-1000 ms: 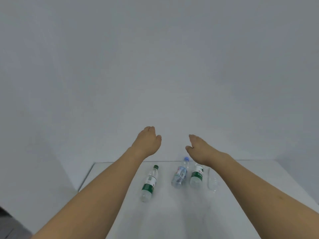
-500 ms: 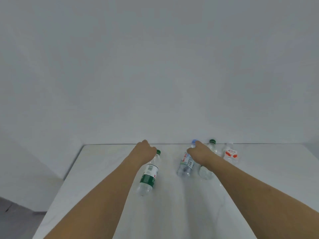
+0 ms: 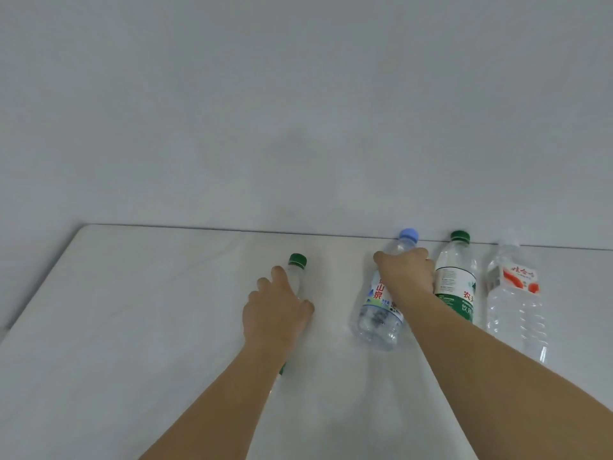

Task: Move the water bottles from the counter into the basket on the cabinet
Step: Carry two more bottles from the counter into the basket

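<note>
Lying with caps toward the far wall, two bottles run lengthwise under the hands. The left hand point(image 3: 277, 315) grasps the green-capped bottle point(image 3: 296, 272); the right hand point(image 3: 409, 277) grasps the blue-capped bottle point(image 3: 378, 313), fingers wrapped across each long axis.

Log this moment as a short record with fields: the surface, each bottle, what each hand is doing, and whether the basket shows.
surface: white counter against a plain wall
bottle count: four, all lying flat, caps toward the wall
far-left bottle: green cap, set apart from the others
blue-cap bottle: left end of a row of three
green-label bottle: middle of the row
red-label bottle: right end, pale cap
left hand: laid over the far-left bottle
right hand: laid over the blue-cap bottle
basket: not in view
</note>
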The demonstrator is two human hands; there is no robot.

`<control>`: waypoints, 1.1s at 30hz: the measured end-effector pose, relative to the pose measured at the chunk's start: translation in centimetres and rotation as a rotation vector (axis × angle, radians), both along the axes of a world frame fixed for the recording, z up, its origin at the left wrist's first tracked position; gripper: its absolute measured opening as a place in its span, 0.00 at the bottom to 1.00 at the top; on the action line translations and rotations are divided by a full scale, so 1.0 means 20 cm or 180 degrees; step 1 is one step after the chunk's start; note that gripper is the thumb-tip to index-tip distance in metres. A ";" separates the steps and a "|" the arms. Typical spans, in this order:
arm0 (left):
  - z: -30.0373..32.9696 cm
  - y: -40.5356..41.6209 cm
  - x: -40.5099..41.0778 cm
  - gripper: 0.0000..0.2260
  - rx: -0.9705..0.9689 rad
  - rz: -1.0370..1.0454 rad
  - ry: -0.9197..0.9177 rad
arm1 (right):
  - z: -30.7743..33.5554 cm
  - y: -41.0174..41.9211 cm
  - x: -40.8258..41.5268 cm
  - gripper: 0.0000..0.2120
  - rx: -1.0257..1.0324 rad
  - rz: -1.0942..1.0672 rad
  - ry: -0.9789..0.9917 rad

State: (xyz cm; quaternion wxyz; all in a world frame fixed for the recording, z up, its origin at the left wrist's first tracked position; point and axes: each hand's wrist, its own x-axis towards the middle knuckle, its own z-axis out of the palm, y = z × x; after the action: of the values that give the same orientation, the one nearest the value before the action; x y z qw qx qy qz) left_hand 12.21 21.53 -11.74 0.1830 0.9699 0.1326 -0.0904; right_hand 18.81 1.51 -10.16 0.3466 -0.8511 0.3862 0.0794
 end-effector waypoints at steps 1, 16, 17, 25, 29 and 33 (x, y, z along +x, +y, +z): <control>0.00 0.00 0.00 0.21 -0.0037 0.0020 -0.0012 | -0.02 0.00 -0.01 0.33 -0.0021 -0.0070 -0.0081; -0.02 -0.03 0.02 0.25 0.0176 0.0097 -0.0054 | -0.08 0.01 0.01 0.33 -0.0310 -0.0064 -0.0152; -0.03 -0.03 0.02 0.26 0.0199 0.0086 -0.0075 | -0.08 0.01 0.01 0.33 -0.0316 -0.0061 -0.0181; 0.07 0.04 -0.02 0.25 -0.0318 0.0124 0.0018 | 0.00 0.20 -0.28 0.28 0.0726 0.0558 -0.0308; 0.24 0.18 -0.20 0.25 -0.1673 0.0403 -0.0037 | 0.10 0.21 -0.51 0.23 0.2249 0.0224 -0.0391; 0.53 0.25 -0.46 0.21 -0.2562 0.0570 -0.0321 | 0.37 0.20 -0.65 0.09 0.2197 0.0582 -0.0623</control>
State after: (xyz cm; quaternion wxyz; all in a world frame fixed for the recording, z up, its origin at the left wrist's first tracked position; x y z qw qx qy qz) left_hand 3.03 26.44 -1.12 0.5610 0.8088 0.1614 -0.0712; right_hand 5.79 5.46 -2.83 0.6401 -0.7187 0.2240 0.1538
